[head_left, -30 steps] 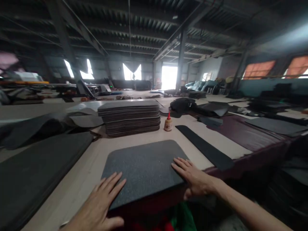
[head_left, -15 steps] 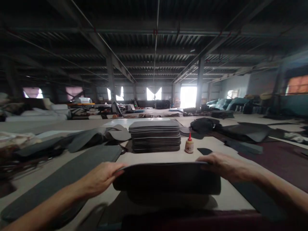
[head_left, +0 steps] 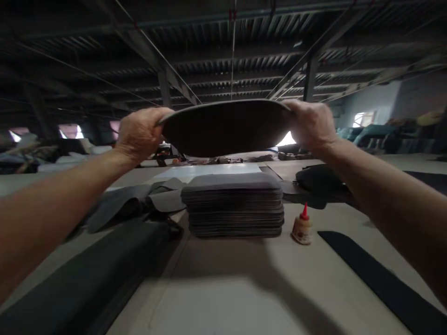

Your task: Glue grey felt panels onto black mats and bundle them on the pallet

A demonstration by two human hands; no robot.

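Note:
A dark sheet with rounded corners is held up in the air between my two hands, its pale upper edge bowed. My left hand pinches its left end, fingers closed. At the opposite end my right hand grips the sheet, its fingers partly hidden. Below and beyond it stands a neat stack of grey sheets on the pale tabletop. The held sheet is apart from the stack.
Right of the stack stands a small bottle with a red nozzle. A long dark strip lies at the right, and a long dark green-grey pile at the left. Crumpled grey material and a black bundle lie farther back.
Both hands have raised the sheet from low over the near table to above the stack's height. The view has moved closer to the stack and tilted.

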